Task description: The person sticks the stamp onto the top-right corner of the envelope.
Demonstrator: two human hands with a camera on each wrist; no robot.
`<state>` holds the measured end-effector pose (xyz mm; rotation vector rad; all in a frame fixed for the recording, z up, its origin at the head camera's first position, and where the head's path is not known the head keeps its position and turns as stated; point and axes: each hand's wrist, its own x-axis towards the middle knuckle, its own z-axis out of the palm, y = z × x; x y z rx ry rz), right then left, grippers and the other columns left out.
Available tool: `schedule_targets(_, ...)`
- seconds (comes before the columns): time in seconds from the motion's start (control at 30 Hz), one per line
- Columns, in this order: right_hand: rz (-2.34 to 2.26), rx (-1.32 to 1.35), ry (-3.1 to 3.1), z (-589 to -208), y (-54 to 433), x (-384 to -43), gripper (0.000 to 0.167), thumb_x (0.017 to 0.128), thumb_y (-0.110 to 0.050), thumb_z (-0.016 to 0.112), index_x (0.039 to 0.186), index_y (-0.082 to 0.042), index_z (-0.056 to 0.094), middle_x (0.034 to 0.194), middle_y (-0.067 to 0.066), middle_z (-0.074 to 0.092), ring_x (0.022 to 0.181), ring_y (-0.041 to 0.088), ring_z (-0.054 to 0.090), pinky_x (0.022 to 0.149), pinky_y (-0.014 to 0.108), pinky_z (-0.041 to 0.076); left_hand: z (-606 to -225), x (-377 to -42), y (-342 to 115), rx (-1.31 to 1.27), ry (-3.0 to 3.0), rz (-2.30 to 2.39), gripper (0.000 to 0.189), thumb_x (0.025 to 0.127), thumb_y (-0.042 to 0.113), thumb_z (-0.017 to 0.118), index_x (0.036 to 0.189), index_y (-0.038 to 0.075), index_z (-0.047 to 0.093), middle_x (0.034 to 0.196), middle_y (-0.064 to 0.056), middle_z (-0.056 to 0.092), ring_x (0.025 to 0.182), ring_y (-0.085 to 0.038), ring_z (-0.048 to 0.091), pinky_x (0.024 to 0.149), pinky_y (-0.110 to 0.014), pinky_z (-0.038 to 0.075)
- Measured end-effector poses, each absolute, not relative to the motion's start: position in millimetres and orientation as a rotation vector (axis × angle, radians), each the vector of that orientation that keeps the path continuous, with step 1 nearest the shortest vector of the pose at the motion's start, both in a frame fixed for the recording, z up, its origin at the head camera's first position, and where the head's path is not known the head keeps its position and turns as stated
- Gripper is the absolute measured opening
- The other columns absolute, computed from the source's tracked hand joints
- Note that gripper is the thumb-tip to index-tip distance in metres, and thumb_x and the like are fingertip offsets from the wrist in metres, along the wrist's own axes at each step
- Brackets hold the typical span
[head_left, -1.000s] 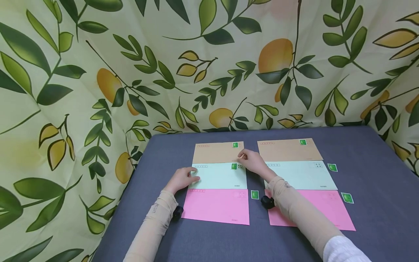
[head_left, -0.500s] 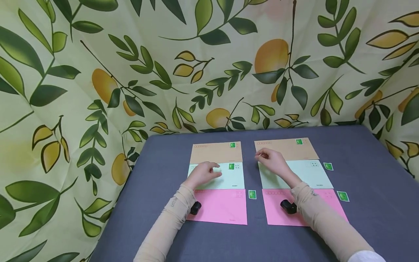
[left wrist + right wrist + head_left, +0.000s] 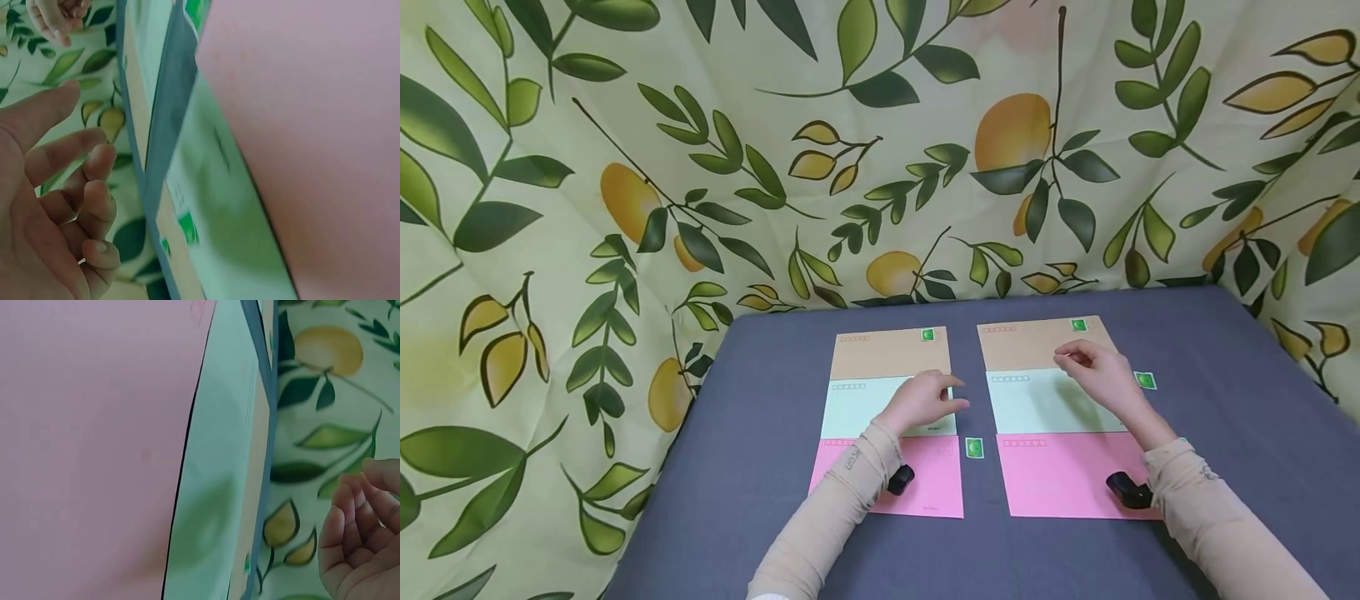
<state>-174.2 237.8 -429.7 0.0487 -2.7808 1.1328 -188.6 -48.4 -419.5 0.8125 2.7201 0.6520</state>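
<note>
I see my left hand loosely open over the left mint envelope; my right hand, fingers curled and empty, hovers near a loose green stamp

1. The left hand is held low, palm down, its fingers reaching toward the right and loosely bent; the left wrist view shows the thumb out straight, the other fingers curled part-way, and nothing held.
2. The left forearm, in a beige sleeve, runs from the near edge up and to the right, with a small black camera under the wrist.
3. The right hand is raised slightly, farther away and well apart from the left, fingertips gathered toward the thumb and pointing left.
4. In the right wrist view its fingers curl loosely inward over an empty palm.
5. The right forearm, also sleeved in beige, comes in from the near right, with a black camera at the wrist.
</note>
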Motion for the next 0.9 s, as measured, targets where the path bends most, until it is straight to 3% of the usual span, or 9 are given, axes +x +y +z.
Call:
schedule_targets(0.13, 1.099, -0.012, -2.798, -426, 256, -168, 0.036, 0.094, -0.035, 0.052, 0.109, -0.003, 0.062, 0.095, 0.016, 0.066, 0.071, 0.007, 0.052, 0.058, 0.024, 0.042, -425, -186, -27, 0.875, 2.725, 0.549, 0.038, 0.089, 0.037, 0.060, 0.120, 0.016, 0.063, 0.077, 0.004, 0.055, 0.064, -0.005, 0.046, 0.054, -0.017, 0.034)
schedule_targets(0.3, 1.034, -0.079, -2.808, -426, 274, -165, 0.038, 0.094, -0.035, 0.051, 0.110, -0.002, 0.061, 0.094, 0.018, 0.065, 0.073, 0.013, 0.053, 0.057, 0.025, 0.040, -432, -182, -5, 0.918, 2.741, 0.443, 0.040, 0.088, 0.040, 0.060, 0.122, 0.019, 0.062, 0.098, 0.003, 0.066, 0.080, -0.005, 0.058, 0.065, -0.018, 0.043)
schedule_targets(0.53, 0.988, -0.202, -2.846, -447, 302, -165, 0.056, 0.093, -0.047, 0.047, 0.114, 0.003, 0.056, 0.100, 0.025, 0.060, 0.078, 0.028, 0.054, 0.053, 0.030, 0.042, -441, -180, 15, 0.850, 2.748, 0.394, 0.052, 0.087, 0.045, 0.058, 0.133, 0.022, 0.052, 0.118, 0.001, 0.064, 0.104, -0.009, 0.060, 0.083, -0.028, 0.047)
schedule_targets(0.63, 0.939, -0.283, -2.852, -453, 314, -166, 0.052, 0.093, -0.042, 0.049, 0.113, 0.006, 0.055, 0.102, 0.028, 0.058, 0.079, 0.033, 0.053, 0.052, 0.032, 0.042, -444, -178, 20, 0.777, 2.764, 0.366, 0.059, 0.085, 0.049, 0.059, 0.137, 0.023, 0.047, 0.125, 0.001, 0.061, 0.114, -0.011, 0.057, 0.089, -0.032, 0.044)
schedule_targets(0.77, 0.880, -0.396, -2.872, -454, 323, -165, 0.040, 0.092, -0.025, 0.053, 0.111, 0.011, 0.053, 0.101, 0.032, 0.056, 0.081, 0.039, 0.052, 0.058, 0.040, 0.042, -446, -176, 26, 0.696, 2.779, 0.289, 0.062, 0.084, 0.053, 0.058, 0.138, 0.025, 0.045, 0.124, 0.002, 0.060, 0.108, -0.014, 0.059, 0.082, -0.029, 0.039)
schedule_targets(0.9, 0.828, -0.419, -2.933, -452, 327, -165, 0.040, 0.090, -0.017, 0.053, 0.110, 0.017, 0.050, 0.097, 0.035, 0.054, 0.079, 0.042, 0.052, 0.061, 0.044, 0.040, -445, -174, 30, 0.637, 2.785, 0.231, 0.061, 0.084, 0.054, 0.057, 0.137, 0.026, 0.046, 0.123, 0.003, 0.060, 0.105, -0.016, 0.059, 0.078, -0.028, 0.035)
